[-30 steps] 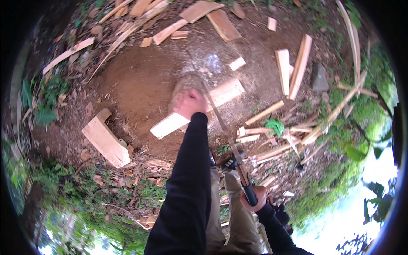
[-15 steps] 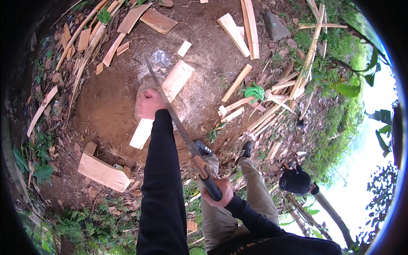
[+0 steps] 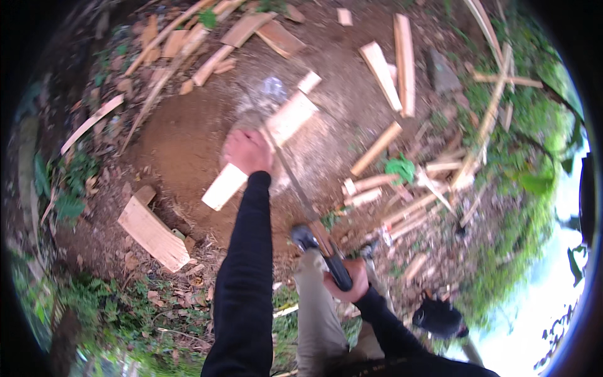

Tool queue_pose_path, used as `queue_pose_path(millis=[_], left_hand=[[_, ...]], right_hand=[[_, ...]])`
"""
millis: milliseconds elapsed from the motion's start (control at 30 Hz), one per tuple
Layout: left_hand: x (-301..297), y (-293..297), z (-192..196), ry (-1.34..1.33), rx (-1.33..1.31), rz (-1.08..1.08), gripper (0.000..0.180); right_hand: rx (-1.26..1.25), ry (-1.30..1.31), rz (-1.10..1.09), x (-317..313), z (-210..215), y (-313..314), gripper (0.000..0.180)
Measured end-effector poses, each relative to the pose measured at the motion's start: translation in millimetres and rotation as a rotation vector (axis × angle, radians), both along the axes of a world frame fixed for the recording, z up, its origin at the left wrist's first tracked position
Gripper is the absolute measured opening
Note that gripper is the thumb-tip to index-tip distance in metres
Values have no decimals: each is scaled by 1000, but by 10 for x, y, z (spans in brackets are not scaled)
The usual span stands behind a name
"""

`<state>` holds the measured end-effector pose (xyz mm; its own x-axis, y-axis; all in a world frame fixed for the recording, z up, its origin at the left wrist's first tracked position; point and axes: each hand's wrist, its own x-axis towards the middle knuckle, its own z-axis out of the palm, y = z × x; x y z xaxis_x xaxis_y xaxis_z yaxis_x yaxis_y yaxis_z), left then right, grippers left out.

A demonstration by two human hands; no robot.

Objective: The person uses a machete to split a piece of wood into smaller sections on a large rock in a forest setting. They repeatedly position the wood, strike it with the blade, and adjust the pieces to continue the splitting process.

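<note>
L hand: abt 10 o'clock, the L hand (image 3: 248, 151) is pressed on the mid of a plank, knuckles up. Kinda blurry, can't tell if fingers wrap round the edge tbh
R hand: near 5 o'clock, R hand (image 3: 348, 281) wrapped tight round the black handle of a saw (image 3: 298, 186)
Saw: runs 5 to 11 o'clock, blade across the plank just R of the L hand. Can't tell if teeth are in the wood
Plank: pale plank (image 3: 226, 186), abt 10 o'clock, lying roughly 7 to 1, part hidden by the L hand
Offcut: lil wood block (image 3: 309, 81) at 12, right by plank's far end
Plastic: clear bag (image 3: 272, 87) btwn 11 & 12; green bag (image 3: 400, 168) near 3, next to a bunch of sticks
Other bits: wide board (image 3: 152, 232) btwn 8 & 9; grey rock (image 3: 442, 71) btwn 1 & 2
Person: someone in black (image 3: 438, 316), btwn 4 & 5, well apart from the plank
</note>
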<state>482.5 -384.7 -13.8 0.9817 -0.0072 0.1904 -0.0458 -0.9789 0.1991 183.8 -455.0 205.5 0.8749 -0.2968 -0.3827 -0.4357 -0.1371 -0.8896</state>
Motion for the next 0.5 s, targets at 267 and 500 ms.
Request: queue_pose_path(millis=[267, 500], left_hand=[[-20, -85, 102, -81, -187, 56, 18], [-44, -126, 135, -121, -237, 46, 15]], right_hand=[[-106, 58, 67, 33, 41, -335, 30], [-305, 34, 200, 244, 319, -621, 11]])
